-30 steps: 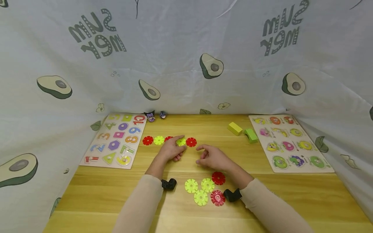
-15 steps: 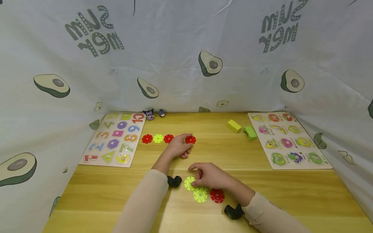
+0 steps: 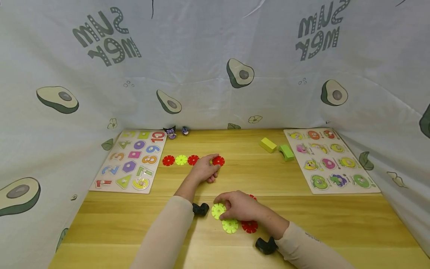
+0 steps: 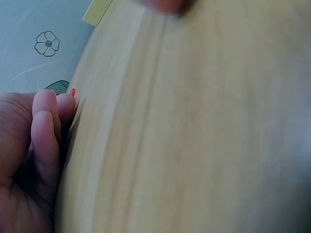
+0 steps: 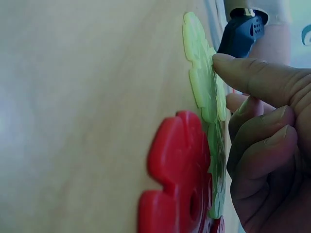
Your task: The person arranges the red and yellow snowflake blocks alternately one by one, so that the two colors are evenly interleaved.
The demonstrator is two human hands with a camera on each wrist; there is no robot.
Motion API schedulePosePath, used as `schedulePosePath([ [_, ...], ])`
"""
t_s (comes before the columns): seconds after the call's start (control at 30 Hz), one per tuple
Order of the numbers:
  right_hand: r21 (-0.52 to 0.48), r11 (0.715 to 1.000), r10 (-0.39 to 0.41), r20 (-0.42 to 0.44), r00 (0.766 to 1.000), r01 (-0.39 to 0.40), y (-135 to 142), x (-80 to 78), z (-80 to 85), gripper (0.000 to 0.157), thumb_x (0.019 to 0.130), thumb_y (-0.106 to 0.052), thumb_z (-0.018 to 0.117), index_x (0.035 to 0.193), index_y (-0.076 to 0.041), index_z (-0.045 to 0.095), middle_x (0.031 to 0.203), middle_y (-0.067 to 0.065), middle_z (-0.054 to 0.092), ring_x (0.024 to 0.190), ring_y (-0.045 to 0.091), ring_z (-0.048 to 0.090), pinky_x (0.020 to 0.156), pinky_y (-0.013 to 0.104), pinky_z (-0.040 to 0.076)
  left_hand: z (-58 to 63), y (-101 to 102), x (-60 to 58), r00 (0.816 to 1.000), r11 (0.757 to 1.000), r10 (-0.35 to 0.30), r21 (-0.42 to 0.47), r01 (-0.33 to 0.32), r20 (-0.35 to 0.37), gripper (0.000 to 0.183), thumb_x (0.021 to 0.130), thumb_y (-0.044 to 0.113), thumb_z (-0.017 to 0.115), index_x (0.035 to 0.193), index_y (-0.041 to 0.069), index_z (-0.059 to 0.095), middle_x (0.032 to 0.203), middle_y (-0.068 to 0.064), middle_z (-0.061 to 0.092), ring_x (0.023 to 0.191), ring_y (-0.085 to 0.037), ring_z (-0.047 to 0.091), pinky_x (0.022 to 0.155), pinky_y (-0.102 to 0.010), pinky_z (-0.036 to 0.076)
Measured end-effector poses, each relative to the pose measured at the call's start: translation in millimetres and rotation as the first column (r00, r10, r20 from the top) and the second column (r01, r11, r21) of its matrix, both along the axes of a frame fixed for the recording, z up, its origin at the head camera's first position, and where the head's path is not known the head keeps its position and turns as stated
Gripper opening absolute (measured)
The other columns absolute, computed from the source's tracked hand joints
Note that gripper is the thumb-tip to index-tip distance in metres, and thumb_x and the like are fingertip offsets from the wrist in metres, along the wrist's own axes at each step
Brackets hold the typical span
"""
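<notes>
In the head view, a row of red and yellow slotted snowflake discs lies on the table. My left hand (image 3: 204, 168) is at its right end, thumb and index finger on opposite edges of the red disc (image 3: 220, 161); the palm covers most of a yellow disc beside it. Closer to me, my right hand (image 3: 240, 206) pinches a yellow disc (image 3: 218, 211) by its edge, its thumb (image 5: 238, 70) on the rim in the right wrist view. Around it lie another yellow disc (image 3: 230, 226) and a red disc (image 3: 249, 226). A further red one is partly hidden behind the hand.
A number puzzle board (image 3: 129, 164) stands left, a fruit puzzle board (image 3: 327, 164) right. Yellow (image 3: 268, 145) and green (image 3: 286, 152) blocks lie near the fruit board. Two small figurines (image 3: 171, 132) sit at the back edge, before a printed curtain (image 3: 201, 56).
My left hand has shifted right along the row, from a yellow disc to the red end disc. My right hand has come back toward me and taken hold of a loose yellow disc.
</notes>
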State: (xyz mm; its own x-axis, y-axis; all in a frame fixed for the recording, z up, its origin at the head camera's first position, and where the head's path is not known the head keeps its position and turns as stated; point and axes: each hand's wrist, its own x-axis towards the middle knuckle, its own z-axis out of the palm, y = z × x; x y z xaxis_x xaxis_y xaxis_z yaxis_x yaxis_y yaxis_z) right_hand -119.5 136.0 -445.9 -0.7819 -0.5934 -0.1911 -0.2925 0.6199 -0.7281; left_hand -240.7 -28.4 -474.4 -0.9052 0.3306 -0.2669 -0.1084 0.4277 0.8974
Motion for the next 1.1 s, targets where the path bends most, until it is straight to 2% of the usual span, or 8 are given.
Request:
schedulePosePath([
  [0.3,0.058,0.998,-0.004,-0.056,0.998,0.007,-3,-2.1,-0.5,0.035,0.071,-0.026,0.08,0.099,-0.021,0.06,0.062,-0.006,0.051,0.052,0.007,0.046,0.047,0.023,0.039,-0.3,1,-0.2,1.0,1.0,0.011,-0.024,-0.011,0.009,0.05,0.091,0.023,0.059,0.138,0.026,0.043,0.061,-0.011,0.061,0.041,-0.016,0.054,0.043,-0.03,0.052],
  [0.47,0.062,0.998,-0.007,-0.149,0.989,0.016,-5,-2.1,-1.0,0.031,0.071,-0.029,0.08,0.092,-0.025,0.058,0.076,-0.009,0.052,0.069,0.007,0.049,0.062,0.024,0.043,-0.1,1,-0.2,1.0,0.999,0.011,-0.033,-0.011,0.007,0.049,0.091,0.023,0.06,0.138,0.026,0.043,0.061,-0.01,0.061,0.041,-0.016,0.054,0.044,-0.03,0.052],
  [0.57,0.038,0.999,-0.015,-0.149,0.989,0.021,-5,-2.0,-1.2,0.027,0.073,-0.027,0.079,0.089,-0.025,0.058,0.079,-0.01,0.054,0.071,0.007,0.051,0.064,0.024,0.045,0.3,1,0.3,1.0,0.999,0.011,-0.042,-0.011,0.006,0.05,0.091,0.023,0.061,0.137,0.026,0.044,0.061,-0.01,0.061,0.04,-0.016,0.053,0.044,-0.03,0.052],
  [0.73,-0.06,0.997,-0.054,-0.056,0.997,0.05,0,-4.3,-0.8,0.021,0.08,-0.022,0.074,0.093,-0.024,0.058,0.072,-0.008,0.057,0.059,0.007,0.054,0.053,0.024,0.047,1.0,1,1.1,1.0,0.999,0.009,-0.04,-0.009,0.006,0.05,0.091,0.023,0.061,0.137,0.026,0.044,0.06,-0.01,0.061,0.04,-0.016,0.054,0.044,-0.029,0.052],
  [0.87,-0.184,0.975,-0.113,0.069,0.991,0.124,5,-10.3,1.6,0.018,0.084,-0.02,0.069,0.099,-0.022,0.059,0.077,0.003,0.058,0.058,0.015,0.061,0.052,0.029,0.052,1.2,1,1.3,1.0,0.999,0.008,-0.043,-0.008,0.003,0.05,0.091,0.023,0.06,0.138,0.025,0.044,0.061,-0.01,0.061,0.041,-0.016,0.054,0.044,-0.03,0.052],
  [1.0,-0.262,0.937,-0.193,0.165,0.967,0.232,12,-21.0,5.4,0.02,0.086,-0.015,0.067,0.104,-0.018,0.06,0.085,0.011,0.054,0.063,0.024,0.065,0.055,0.036,0.055,0.8,1,0.3,1.0,0.999,0.008,-0.048,-0.008,0.005,0.049,0.091,0.023,0.06,0.138,0.025,0.044,0.062,-0.01,0.062,0.042,-0.017,0.055,0.044,-0.03,0.052],
  [1.1,-0.266,0.901,-0.294,0.206,0.933,0.342,16,-32.3,8.0,0.023,0.086,-0.012,0.066,0.108,-0.016,0.06,0.088,0.013,0.052,0.066,0.025,0.066,0.058,0.037,0.056,0.4,1,-0.5,1.0,0.999,0.006,-0.053,-0.006,0.007,0.049,0.091,0.023,0.059,0.138,0.025,0.044,0.063,-0.01,0.062,0.041,-0.017,0.055,0.044,-0.03,0.052],
])
